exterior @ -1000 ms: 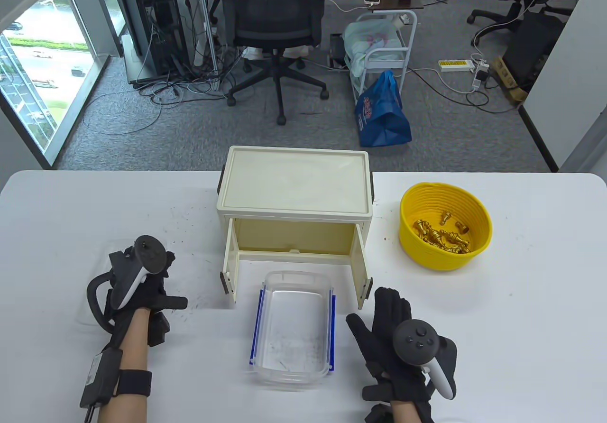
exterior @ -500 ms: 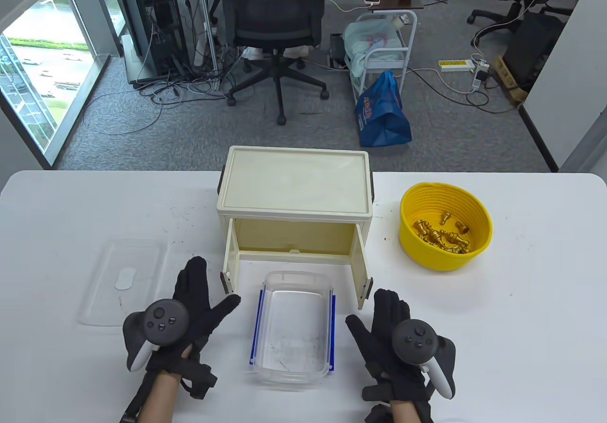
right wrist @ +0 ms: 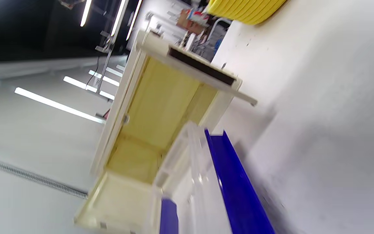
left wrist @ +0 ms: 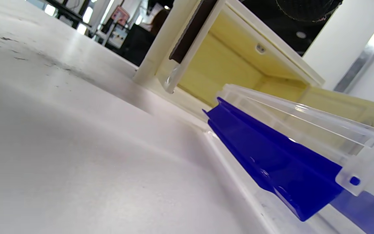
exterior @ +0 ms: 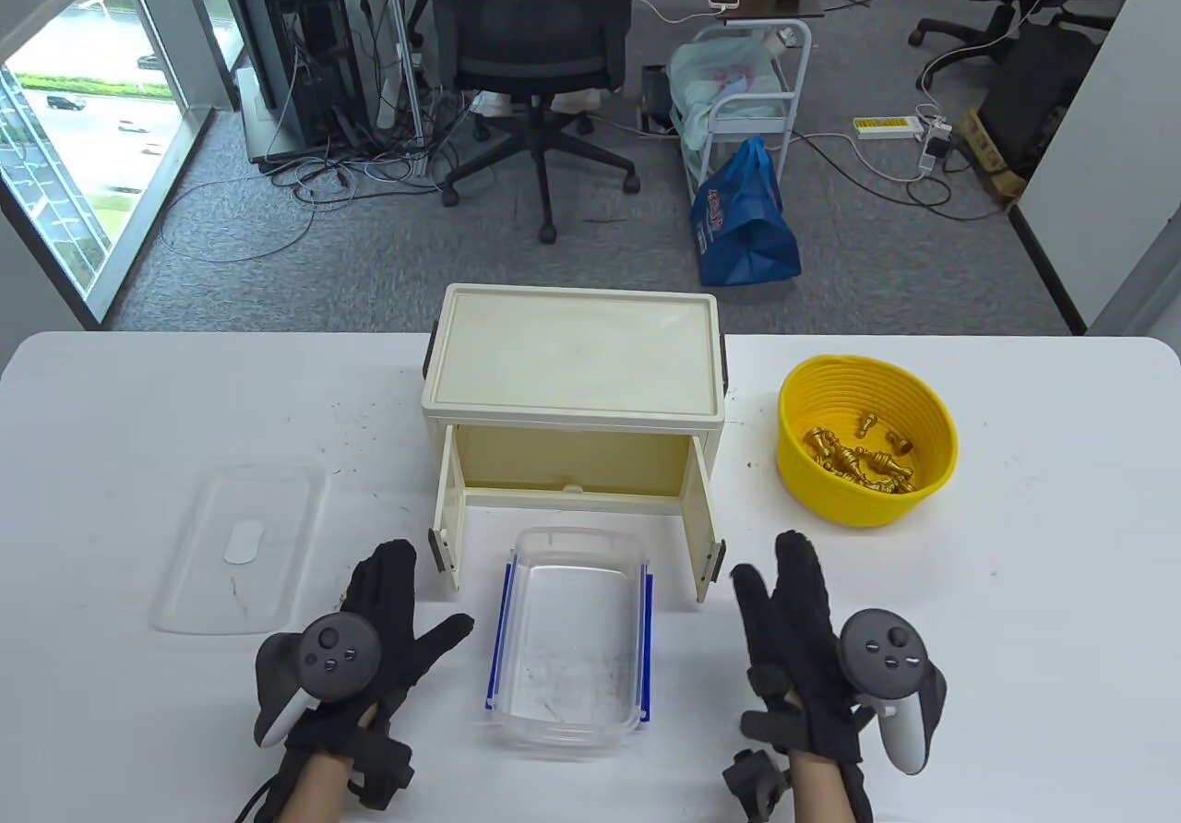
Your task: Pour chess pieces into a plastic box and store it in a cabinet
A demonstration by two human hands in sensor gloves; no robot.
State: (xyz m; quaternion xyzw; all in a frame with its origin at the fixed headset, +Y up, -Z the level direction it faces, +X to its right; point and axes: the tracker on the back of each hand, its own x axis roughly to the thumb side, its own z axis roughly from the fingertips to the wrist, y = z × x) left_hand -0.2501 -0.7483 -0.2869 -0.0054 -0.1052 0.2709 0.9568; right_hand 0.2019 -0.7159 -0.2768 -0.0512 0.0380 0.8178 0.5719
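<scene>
Presently, both gloved hands lie flat on the white table (exterior: 1033, 528), one on each side of the clear rectangular plastic box with blue side latches (exterior: 570, 638). The left hand (exterior: 369, 638) has its fingers spread and holds nothing; its thumb points toward the box but stays apart from it. The right hand (exterior: 803, 638) is likewise spread, gripping nothing, just beside the box's right latch.

The box stands uncovered directly before the cream plastic cabinet (exterior: 572, 371), whose two doors hang wide to either side of the box's far end. In the left wrist view the blue latch (left wrist: 271, 162) folds down along the box's long side, with the cabinet's yellowish interior (left wrist: 226, 65) behind it.

Over to the left lies the clear flat plastic lid (exterior: 242, 546), well apart from the box. On the right, the round yellow ribbed bowl (exterior: 867, 380) sits near the cabinet, and the gold chess pieces (exterior: 858, 461) lie heaped on its bottom. The right wrist view is blurred, though cabinet, box and a yellow edge of the bowl show.
</scene>
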